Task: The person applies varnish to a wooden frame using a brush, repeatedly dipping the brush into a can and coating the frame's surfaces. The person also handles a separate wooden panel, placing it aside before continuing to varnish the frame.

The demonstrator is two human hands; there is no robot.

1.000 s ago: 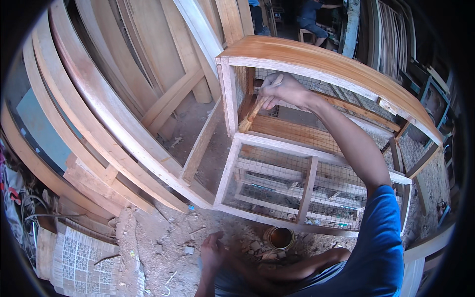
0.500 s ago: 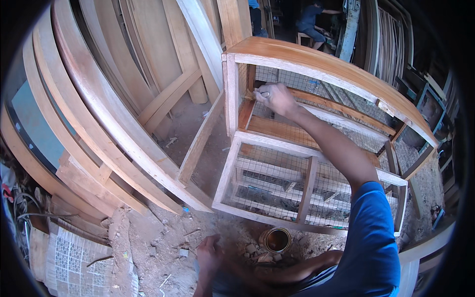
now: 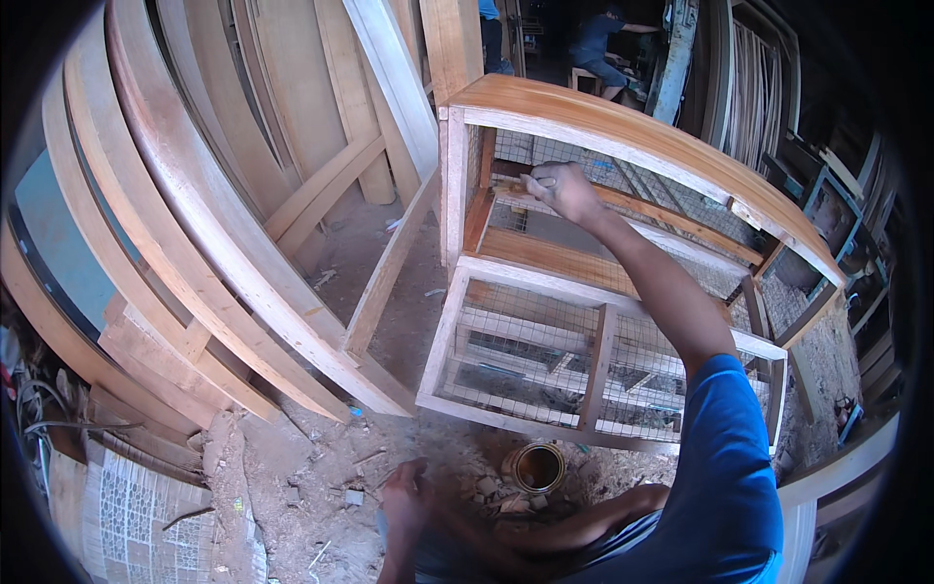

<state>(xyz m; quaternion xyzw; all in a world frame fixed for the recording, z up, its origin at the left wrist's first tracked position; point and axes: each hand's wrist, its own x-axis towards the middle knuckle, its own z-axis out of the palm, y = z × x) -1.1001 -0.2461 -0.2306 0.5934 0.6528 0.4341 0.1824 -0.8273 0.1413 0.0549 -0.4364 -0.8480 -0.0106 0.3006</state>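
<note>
The wire-mesh cage (image 3: 599,365) stands in front of the person, its long axis running from the left end, beside the leaning boards, away to the right and slightly downward in view. Its open front faces the person. The right hand (image 3: 562,192) is inside the cage's upper compartment, near the left end and toward the back, fingers curled and pressed together around a paintbrush (image 3: 516,186). Most of the brush is covered by the fist; the little that shows is a tan, blurred piece that seems to point toward the cage's left end, roughly along its length.

The cage's top panel (image 3: 603,117) is smooth, orange-brown wood with streaked grain and a faint sheen. The front rails and posts are paler, pinkish and matt, square in section; thin wire in a square grid backs the openings. A round metal tin (image 3: 562,469) with dark amber liquid sits just in front of the cage's bottom rail, among wood scraps.

The left hand (image 3: 404,496) is low in front of the cage's left corner, shadowed and blurred; its grip cannot be told. Left of the cage lean long, flat, rough-sawn planks (image 3: 209,204); beyond it a seated co-worker (image 3: 597,49) reaches out an arm.
</note>
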